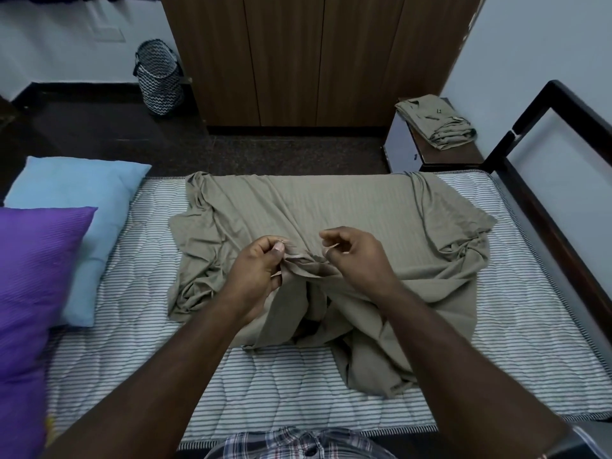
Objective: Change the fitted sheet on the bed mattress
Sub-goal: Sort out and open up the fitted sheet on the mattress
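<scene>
Across the middle of the striped mattress lies the khaki fitted sheet, bunched and half unfolded, its far edge reaching the far side of the bed while its near folds spill toward the person. The left hand has its grip closed on a gathered edge of the cloth, thumb and fingers pinching what looks like the hem. The right hand hovers just beside it with fingers curled; whether it pinches a strand of the hem or nothing, I cannot tell.

The step in hand seems to be finding a corner. To do it well, run the hem through both hands until the gathered pocket shows (the puckered seam is the clue), then carry that corner toward the matching corner of the mattress rather than tugging the whole heap. The blue pillow and purple pillow sit on the left end and may need lifting off before that end is fitted. Another folded sheet rests on a stand beyond the bed, far right.
</scene>
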The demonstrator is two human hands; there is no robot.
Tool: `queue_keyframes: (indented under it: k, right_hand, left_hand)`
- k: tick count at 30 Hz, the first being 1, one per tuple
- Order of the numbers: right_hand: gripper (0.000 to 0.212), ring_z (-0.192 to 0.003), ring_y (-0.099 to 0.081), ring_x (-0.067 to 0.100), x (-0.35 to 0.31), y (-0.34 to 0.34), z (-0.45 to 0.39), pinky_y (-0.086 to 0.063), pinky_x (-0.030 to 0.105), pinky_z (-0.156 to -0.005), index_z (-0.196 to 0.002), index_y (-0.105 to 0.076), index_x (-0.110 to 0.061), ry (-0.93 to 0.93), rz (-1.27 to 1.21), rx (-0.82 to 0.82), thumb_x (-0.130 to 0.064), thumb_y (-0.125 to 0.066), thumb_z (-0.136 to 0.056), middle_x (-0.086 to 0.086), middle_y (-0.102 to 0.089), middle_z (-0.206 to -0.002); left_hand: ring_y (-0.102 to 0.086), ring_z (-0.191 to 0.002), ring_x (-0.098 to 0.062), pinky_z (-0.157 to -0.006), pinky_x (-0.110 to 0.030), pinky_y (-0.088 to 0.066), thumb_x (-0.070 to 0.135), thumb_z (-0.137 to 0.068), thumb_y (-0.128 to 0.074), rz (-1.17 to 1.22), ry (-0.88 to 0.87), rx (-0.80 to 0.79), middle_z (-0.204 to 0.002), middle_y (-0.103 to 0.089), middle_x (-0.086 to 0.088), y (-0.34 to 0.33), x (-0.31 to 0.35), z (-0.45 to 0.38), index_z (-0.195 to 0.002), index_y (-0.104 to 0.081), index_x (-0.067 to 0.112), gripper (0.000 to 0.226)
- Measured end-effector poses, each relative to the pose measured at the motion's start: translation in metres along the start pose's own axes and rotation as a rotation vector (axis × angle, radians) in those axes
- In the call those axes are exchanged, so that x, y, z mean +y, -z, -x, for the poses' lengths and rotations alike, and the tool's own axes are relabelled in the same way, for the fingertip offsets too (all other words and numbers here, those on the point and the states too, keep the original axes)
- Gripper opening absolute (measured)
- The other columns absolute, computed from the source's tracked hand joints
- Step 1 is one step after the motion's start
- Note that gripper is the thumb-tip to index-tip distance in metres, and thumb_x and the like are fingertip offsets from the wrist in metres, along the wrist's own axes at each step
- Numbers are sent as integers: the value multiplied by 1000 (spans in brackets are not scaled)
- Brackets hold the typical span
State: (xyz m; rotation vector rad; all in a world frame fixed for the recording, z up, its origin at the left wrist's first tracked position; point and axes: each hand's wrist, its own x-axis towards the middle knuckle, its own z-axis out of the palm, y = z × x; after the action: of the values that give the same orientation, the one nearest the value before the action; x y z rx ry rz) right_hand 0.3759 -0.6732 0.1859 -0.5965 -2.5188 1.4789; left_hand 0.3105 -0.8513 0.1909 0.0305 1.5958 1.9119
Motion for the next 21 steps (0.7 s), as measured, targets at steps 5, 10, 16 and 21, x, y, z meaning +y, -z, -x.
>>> queue_keyframes:
  k: [5, 10, 16, 21]
  right_hand:
    - [23, -89, -66, -3, -1, -10, -15, -53, 18, -80, -111, -74, -24, 61, 70, -202, -19, -72, -88, -16, -72, -96]
    - [35, -98, -65, 1, -2, -23, -23, -55, 24, -85, -127, -67, -25, 115, 141, -284, -26, -69, -92, -16, -69, -119]
    - [47, -122, -54, 9, 1, -32, -29, -53, 27, -91, -138, -57, -30, 131, 148, -453, -21, -65, -93, -13, -58, -138]
    - [16, -91, -69, 8, 5, -37, -26, -56, 29, -77, -96, -70, -23, 110, -42, -272, -14, -76, -84, -8, -73, -95]
  left_hand:
    - [-64, -79, -11, -73, -29, -53, 13, -107, -40, -18, -23, -23, -85, -68, -1, 8, -1, 6, -91, -59, 16, 25]
    - [-59, -75, -12, -69, -30, -49, 14, -107, -40, -13, -38, -17, -82, -65, 0, 18, 1, 15, -89, -58, 19, 26]
    - [-58, -69, -11, -61, -25, -48, 15, -106, -41, 11, -50, -22, -80, -64, 1, 25, 2, 22, -92, -57, 18, 21]
    - [-60, -74, -14, -67, -31, -49, 15, -105, -41, 67, -64, -7, -85, -64, -3, 33, 4, 24, -92, -57, 17, 20]
